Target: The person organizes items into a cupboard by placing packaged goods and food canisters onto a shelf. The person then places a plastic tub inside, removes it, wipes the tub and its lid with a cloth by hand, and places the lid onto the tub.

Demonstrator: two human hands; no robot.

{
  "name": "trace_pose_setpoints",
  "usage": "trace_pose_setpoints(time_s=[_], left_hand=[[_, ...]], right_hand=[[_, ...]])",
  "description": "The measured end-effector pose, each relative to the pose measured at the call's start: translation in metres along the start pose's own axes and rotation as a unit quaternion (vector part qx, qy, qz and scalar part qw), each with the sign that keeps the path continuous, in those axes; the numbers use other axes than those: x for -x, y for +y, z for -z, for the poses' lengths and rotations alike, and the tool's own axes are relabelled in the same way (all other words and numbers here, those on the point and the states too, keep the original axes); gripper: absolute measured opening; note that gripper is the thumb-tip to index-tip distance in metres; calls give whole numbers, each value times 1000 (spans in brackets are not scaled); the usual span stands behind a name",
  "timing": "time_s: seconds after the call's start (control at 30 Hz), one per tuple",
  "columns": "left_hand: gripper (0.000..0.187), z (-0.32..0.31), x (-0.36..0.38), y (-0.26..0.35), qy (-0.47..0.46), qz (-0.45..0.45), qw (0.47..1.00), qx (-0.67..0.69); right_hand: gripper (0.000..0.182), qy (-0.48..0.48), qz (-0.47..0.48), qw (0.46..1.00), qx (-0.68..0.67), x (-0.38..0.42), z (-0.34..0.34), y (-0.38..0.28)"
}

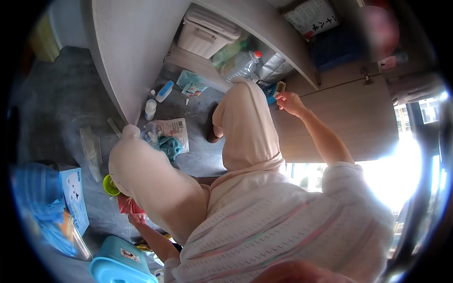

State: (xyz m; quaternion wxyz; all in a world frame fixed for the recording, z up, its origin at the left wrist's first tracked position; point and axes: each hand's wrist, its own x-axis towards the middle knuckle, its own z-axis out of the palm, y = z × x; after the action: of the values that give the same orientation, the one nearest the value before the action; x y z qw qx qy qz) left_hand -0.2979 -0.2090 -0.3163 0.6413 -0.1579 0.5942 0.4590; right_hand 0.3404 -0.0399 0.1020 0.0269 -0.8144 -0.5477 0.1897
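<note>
My right hand (289,103) reaches to the cabinet, its fingers bent at the near end of a small blue box (271,93) with a pale, beige end. Whether the fingers pinch the box or only touch it, I cannot make out. Down on the left, beside my bent knee, my left hand (137,219) is closed on a red plastic-looking packet (129,206). A bright green cup (111,185) lies just above that packet, partly behind my leg.
An open cabinet holds a lidded storage bin (205,35) and a clear bottle (244,66) with a red cap. On the grey floor are a white bottle (150,109), a teal cloth (170,147), a blue carton (74,198) and a light-blue lidded bin (120,259). A cabinet door (335,122) stands right.
</note>
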Motion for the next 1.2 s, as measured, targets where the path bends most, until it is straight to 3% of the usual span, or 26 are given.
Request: trace_pose_setpoints(time_s=[0.17, 0.3, 0.4, 0.43, 0.5, 0.57, 0.7, 0.8, 0.83, 0.93, 1.03, 1.1, 1.17, 1.2], left_hand=[[58, -17, 4, 5, -34, -4, 999, 3], [50, 27, -13, 5, -98, 43, 992, 66], [38, 42, -5, 14, -228, 9, 973, -35], [27, 35, 7, 17, -182, 4, 981, -72], [23, 18, 13, 22, -83, 17, 964, -252], [18, 1, 16, 23, -17, -16, 907, -421], [16, -26, 42, 33, 25, -89, 824, -559], [23, -8, 31, 52, -87, -309, 639, -699], [25, -7, 38, 56, -80, -370, 632, -677], [20, -11, 67, 76, -116, -384, 605, -688], [18, -67, 169, 102, -41, -264, 741, -616], [15, -103, 237, 116, -23, -275, 819, -504], [20, -158, 317, 137, -58, -296, 798, -522], [30, -157, 335, 152, -17, -333, 762, -555]], right_hand=[[20, -2, -16, 1000, -6, 2, -1, 10], [20, -9, -25, 1000, -4, 7, -9, 23], [21, -10, -25, 1000, -11, 11, -13, 24], [21, -9, -25, 1000, -17, 11, -14, 23], [21, -12, -21, 999, -21, 11, -15, 24], [21, -11, -16, 999, -32, 9, -18, 27], [21, -7, 3, 999, -36, 5, -24, 37], [20, 0, 11, 999, -40, 2, -27, 43], [19, 3, 12, 999, -46, 1, -28, 45], [18, 22, 43, 991, -121, -8, -25, 49], [19, 24, 66, 976, -208, -13, -3, 21], [20, 52, 90, 944, -313, -12, 12, -8], [23, 48, 155, 896, -414, -5, 26, -42], [25, 27, 212, 861, -461, 1, 33, -61]])
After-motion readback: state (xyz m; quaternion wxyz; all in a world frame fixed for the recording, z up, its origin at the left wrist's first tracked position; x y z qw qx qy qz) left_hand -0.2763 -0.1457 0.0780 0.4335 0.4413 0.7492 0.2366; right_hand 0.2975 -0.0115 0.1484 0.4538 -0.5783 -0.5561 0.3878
